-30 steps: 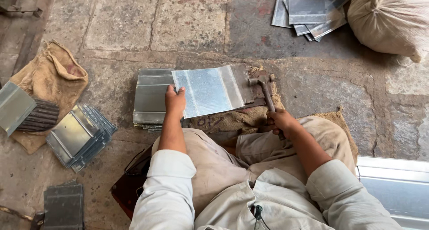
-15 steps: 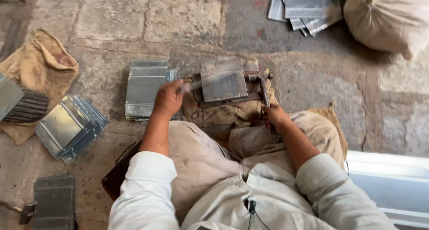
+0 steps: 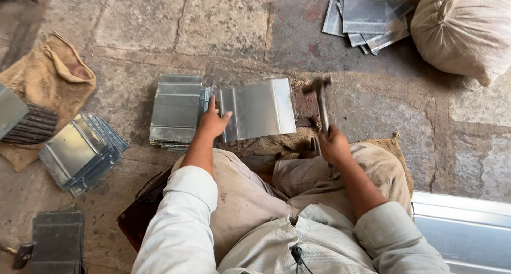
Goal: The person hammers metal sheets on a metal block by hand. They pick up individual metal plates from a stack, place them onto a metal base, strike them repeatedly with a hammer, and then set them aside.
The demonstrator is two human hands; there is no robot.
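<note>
From the head camera, looking straight down, a person sits on a stone floor (image 3: 229,18) with knees drawn up, both forearms reaching forward.

The left hand (image 3: 212,122) lies on the left edge of a bent metal sheet (image 3: 259,109), fingers stretched flat over its fold and thumb out to the side, pressing it down rather than pinching it. The sheet lies flat, just ahead of the knees, between the two hands, its right part resting over a dark block (image 3: 305,105) that shows only as a narrow strip beyond the sheet's edge. Touching the sheet on the left is a stack of similar sheets (image 3: 175,110), just beside the left hand.

The right hand (image 3: 332,143) is closed in a fist around the handle of a hammer (image 3: 321,101). The hammer points away from the person, its head raised just right of the sheet's far corner; the head is blurred, so whether it touches the block cannot be told.

Under the sheet and knees lies a piece of burlap (image 3: 287,143), mostly covered by the legs. To the left, well apart, a fanned pile of sheets (image 3: 82,150) leans by a burlap sack (image 3: 50,82); another dark stack (image 3: 57,241) is cut off at the bottom edge. At top right, loose sheets (image 3: 364,16) lie beside a tied white sack (image 3: 463,32), both cropped by the frame. A long metal panel (image 3: 463,234) runs out of the lower right corner.
</note>
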